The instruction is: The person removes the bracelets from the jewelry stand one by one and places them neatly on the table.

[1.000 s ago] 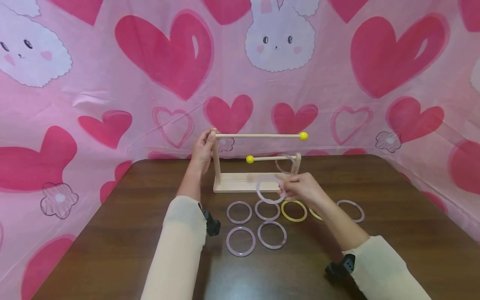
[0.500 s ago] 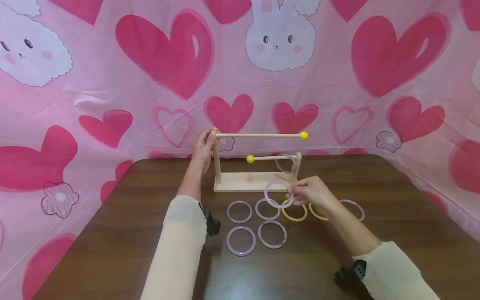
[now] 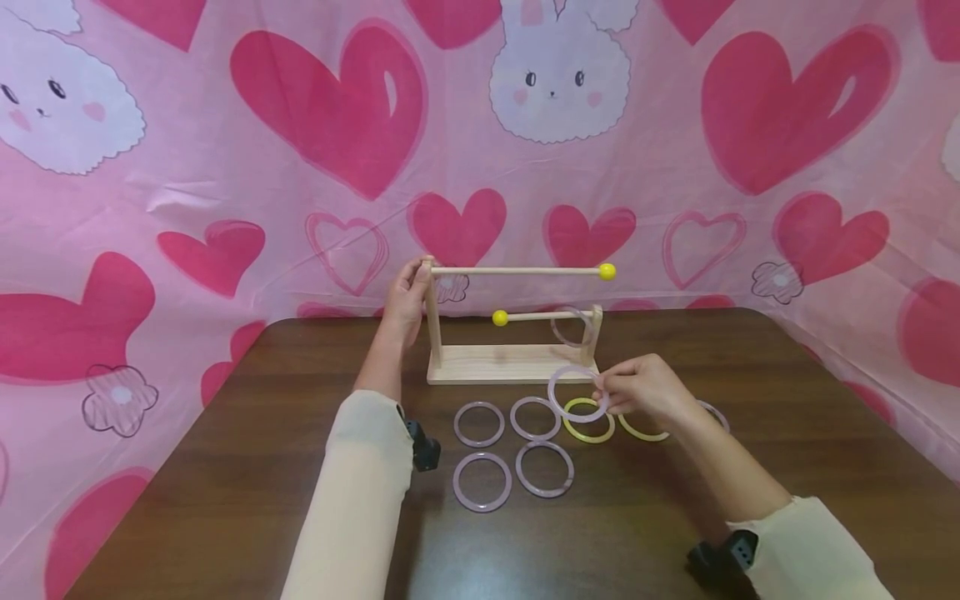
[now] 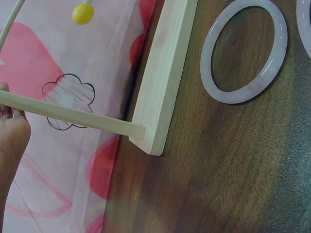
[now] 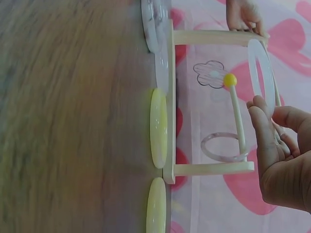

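Observation:
My left hand (image 3: 406, 300) grips the top of the tall left post of a wooden bangle stand (image 3: 510, 364). Between thumb and fingers, my right hand (image 3: 645, 387) pinches a pale lilac bangle (image 3: 552, 402), raised in front of the stand's right end. That bangle also shows in the right wrist view, where the right hand (image 5: 286, 150) holds it by its edge. One lilac bangle (image 3: 555, 334) hangs on the lower rod near the short right post. The upper rod (image 3: 517, 272) carries no bangle and ends in a yellow ball (image 3: 607, 272).
Several lilac bangles (image 3: 482, 507) lie on the brown table (image 3: 300, 500) before the stand. A yellow bangle (image 3: 587, 440) lies behind the held one, and another yellow bangle (image 3: 641, 435) is partly covered by the right hand. A pink heart-print cloth (image 3: 480, 167) hangs behind the table.
My right hand has moved right and slightly toward me with the lilac bangle, away from the stand's base. The left hand and the stand have stayed in place.

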`<state>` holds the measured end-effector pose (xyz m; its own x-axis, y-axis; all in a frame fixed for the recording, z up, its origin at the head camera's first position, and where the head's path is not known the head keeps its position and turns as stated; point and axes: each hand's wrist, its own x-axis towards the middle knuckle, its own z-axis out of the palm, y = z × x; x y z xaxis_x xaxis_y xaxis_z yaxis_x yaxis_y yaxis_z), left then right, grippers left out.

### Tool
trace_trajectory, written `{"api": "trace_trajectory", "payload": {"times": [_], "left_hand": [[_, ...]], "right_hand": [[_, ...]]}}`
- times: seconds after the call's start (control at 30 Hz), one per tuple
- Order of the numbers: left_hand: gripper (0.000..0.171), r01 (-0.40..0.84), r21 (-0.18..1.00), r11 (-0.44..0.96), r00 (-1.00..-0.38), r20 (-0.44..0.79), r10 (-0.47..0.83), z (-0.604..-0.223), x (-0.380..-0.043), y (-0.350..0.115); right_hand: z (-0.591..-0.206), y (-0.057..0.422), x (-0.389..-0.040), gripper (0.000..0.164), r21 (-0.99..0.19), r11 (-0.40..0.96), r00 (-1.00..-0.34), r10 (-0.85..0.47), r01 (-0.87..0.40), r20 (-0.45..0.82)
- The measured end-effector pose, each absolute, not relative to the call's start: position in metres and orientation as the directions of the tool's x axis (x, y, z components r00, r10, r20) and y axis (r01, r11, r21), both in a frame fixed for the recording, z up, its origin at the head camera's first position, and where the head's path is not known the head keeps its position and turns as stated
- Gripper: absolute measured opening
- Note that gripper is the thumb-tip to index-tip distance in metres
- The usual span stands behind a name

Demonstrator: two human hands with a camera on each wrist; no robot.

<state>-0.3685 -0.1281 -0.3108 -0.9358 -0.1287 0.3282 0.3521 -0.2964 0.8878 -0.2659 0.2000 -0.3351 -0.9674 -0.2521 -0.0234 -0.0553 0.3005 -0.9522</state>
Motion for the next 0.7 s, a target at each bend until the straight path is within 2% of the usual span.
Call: {"api": "trace_trajectory", "payload": {"times": [0.2,0.7], "left_hand": [[0.015,0.343,0.891,-0.298,-0.939,0.321,-0.122,-0.311,-0.369,-0.129],[0.012,0.342,0.891,-0.298,-0.940,0.317,-0.130,-0.311,-0.369,-0.129]], "right_hand": [[-0.335,0.205,-0.264,0.026,-0.946,0.320,-0.962,-0.270,-0.057,-0.033],[-0.332,0.218,-0.249,0.022,-0.878,0.477,-0.958,-0.270,-0.044,-0.099]]}}
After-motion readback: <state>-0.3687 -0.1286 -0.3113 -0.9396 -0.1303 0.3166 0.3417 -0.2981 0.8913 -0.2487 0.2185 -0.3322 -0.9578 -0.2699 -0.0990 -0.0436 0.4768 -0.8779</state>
